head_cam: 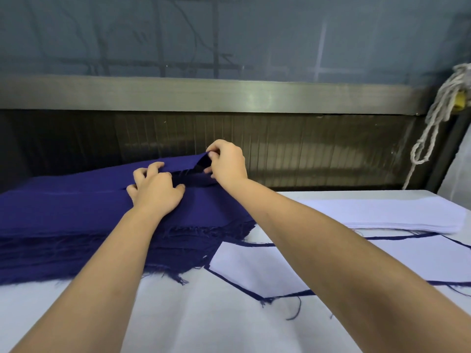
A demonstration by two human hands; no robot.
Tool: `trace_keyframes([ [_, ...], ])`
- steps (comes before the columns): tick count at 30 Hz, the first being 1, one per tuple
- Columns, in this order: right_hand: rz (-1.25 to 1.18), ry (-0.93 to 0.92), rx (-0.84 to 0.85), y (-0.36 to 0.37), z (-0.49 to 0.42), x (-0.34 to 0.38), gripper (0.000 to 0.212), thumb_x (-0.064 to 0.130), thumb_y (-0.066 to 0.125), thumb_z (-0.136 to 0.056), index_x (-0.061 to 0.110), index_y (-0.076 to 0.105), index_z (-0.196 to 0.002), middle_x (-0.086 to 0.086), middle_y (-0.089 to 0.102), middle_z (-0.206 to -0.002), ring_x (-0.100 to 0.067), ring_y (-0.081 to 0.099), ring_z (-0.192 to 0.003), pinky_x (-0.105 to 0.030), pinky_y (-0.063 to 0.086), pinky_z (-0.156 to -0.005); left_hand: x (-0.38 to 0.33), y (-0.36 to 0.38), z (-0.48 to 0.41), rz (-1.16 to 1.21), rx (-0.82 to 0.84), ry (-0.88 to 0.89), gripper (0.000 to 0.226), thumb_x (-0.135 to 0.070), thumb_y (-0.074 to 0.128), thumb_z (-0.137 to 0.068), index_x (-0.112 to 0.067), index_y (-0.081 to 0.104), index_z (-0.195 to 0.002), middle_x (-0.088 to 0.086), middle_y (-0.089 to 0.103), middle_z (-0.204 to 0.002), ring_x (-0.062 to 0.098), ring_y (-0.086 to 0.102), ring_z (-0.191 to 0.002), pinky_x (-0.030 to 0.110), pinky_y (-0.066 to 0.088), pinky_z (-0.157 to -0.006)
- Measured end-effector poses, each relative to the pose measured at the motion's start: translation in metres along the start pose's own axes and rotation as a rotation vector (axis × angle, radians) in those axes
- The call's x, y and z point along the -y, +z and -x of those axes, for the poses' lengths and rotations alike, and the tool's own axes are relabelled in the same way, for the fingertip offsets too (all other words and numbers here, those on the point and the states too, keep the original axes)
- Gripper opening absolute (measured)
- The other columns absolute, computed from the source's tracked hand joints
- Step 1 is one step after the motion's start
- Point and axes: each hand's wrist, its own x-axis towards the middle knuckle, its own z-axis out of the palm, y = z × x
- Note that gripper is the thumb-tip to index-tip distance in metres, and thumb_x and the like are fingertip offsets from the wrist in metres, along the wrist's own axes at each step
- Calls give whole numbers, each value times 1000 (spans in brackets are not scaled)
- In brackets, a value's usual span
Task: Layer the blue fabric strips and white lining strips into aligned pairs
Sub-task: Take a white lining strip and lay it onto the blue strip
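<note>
1. Head view, nearest me: the white table point(204, 327), with my two bare forearms reaching across it.
2. Just beyond, right of centre, white lining pieces lie on blue ones as layered pairs point(254, 271), blue edges showing around them.
3. Left of those sits the stack of blue fabric strips point(63, 212), its frayed edge facing me.
4. My left hand point(155, 189) rests on that stack, fingers bent and tips pressing the cloth; I cannot tell whether it grips a layer.
5. My right hand point(226, 164), slightly farther, pinches the far corner of the top blue strip point(183, 161), raised off the stack.
6. Farther right lies the stack of white lining strips point(382, 215).
7. Behind the table runs a metal rail point(204, 95); a rope point(433, 110) hangs at its right end.
</note>
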Motion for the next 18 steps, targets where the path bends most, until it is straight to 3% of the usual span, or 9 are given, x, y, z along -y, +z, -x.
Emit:
trace_keyframes([
  [3,-101,65,-55,-5,-4,-6,17,5,43,-97,16,53,-87,-9,65,-91,-18,69,-72,-35,59,-68,2,0,1,25,1,8,29,-35,55,-92,-10,64,-105,-6,26,-151,27,17,-133,47,25,-101],
  [9,-269,113,-77,-26,-4,-19,28,-2,43,-93,18,53,-77,-1,60,-80,-18,67,-73,-32,58,-72,1,0,1,67,-18,135,35,-29,56,-92,-8,59,-119,-8,33,-146,23,21,-132,46,30,-97],
  [12,-310,158,13,-38,5,-25,30,-2,40,-91,21,53,-78,-4,60,-87,-20,64,-72,-31,54,-67,-5,-1,2,130,-101,261,36,-20,55,-92,-4,58,-125,1,44,-138,28,32,-126,39,32,-100],
  [15,-369,224,125,-50,13,-29,25,7,36,-94,19,57,-85,-1,60,-92,-21,62,-72,-32,53,-64,-14,-2,5,152,-141,370,27,-15,55,-92,-3,64,-114,1,51,-130,28,41,-119,32,33,-97],
  [18,-359,262,185,-59,21,-31,23,15,41,-96,15,60,-83,-4,63,-84,-17,59,-71,-32,55,-66,-23,-2,11,143,-152,448,22,-14,55,-92,-4,65,-108,0,52,-129,27,43,-115,28,32,-92],
])
